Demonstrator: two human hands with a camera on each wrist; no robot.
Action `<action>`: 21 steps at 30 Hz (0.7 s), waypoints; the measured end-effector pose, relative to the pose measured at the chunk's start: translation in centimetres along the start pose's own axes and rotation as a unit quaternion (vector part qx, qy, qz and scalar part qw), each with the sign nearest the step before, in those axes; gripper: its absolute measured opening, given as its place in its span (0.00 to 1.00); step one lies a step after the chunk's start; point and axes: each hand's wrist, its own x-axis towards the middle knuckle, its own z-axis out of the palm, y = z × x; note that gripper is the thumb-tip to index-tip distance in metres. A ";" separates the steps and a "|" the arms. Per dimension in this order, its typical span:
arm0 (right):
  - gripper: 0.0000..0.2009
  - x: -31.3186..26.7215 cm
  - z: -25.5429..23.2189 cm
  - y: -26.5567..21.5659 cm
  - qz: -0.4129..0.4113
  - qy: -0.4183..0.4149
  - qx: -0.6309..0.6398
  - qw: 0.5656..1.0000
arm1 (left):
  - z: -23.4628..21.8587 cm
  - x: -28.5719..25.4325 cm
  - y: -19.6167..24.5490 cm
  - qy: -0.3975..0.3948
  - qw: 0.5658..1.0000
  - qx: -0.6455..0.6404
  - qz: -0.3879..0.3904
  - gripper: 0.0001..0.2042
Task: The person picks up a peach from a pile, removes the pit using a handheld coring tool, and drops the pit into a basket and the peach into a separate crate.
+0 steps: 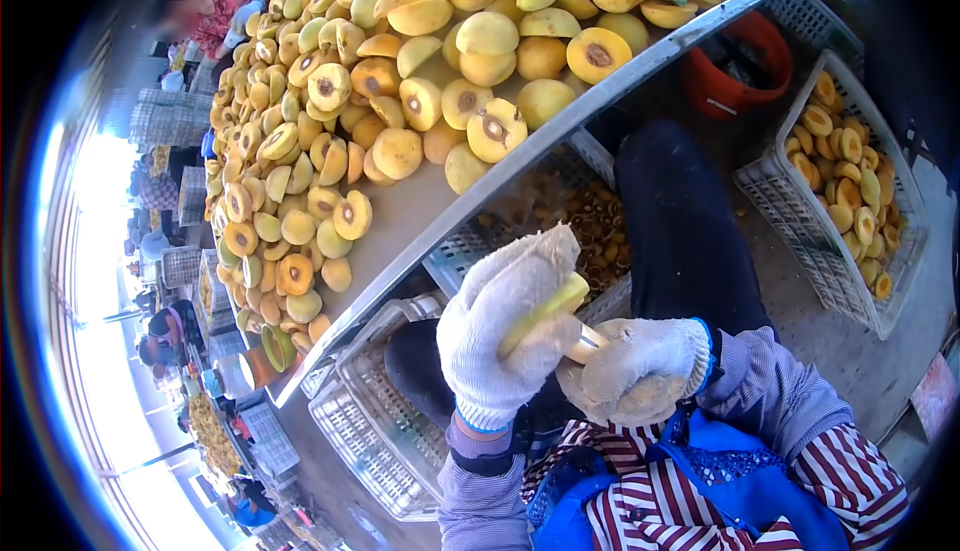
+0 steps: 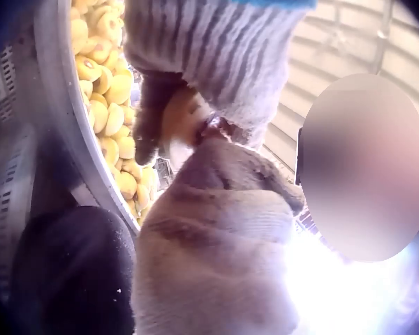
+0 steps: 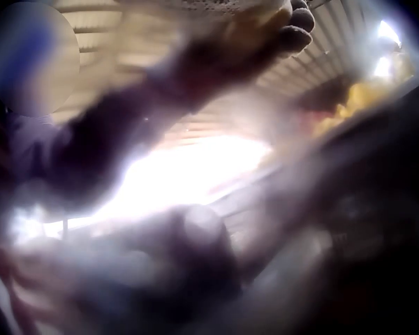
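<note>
My gloved left hand point(image 1: 503, 326) holds a yellow peach half point(image 1: 550, 309) in front of my body, its fingers wrapped over the fruit. In my right hand point(image 1: 640, 369), also gloved, is a small pitting tool point(image 1: 592, 336) with a metal end and a pale handle. The metal end points at the peach and sits right by the left hand's thumb. Much of the tool is hidden inside the right glove. In the left wrist view the two gloves meet closely; the right wrist view is blurred and washed out by light.
A metal-edged table point(image 1: 440, 221) bears a heap of peach halves point(image 1: 400, 101). Beneath its edge, a crate holds brown pits point(image 1: 602, 236). To the right stand a crate of peach halves point(image 1: 778, 186) and a red bucket point(image 1: 705, 81). Another crate point(image 1: 375, 441) is at the left. People work farther off.
</note>
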 end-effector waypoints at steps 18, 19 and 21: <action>0.10 0.8 -1.5 1.5 -0.067 -0.161 0.135 0.975 | 0.0 2.5 1.8 -0.069 0.964 -0.146 -0.213 0.22; 0.10 0.9 -1.6 1.7 -0.076 -0.163 0.136 0.974 | -0.1 2.5 0.8 -0.079 0.992 -0.056 -0.076 0.22; 0.11 1.1 -1.8 2.2 -0.085 -0.186 0.149 0.967 | -0.2 2.8 -0.2 -0.083 0.989 0.058 0.111 0.22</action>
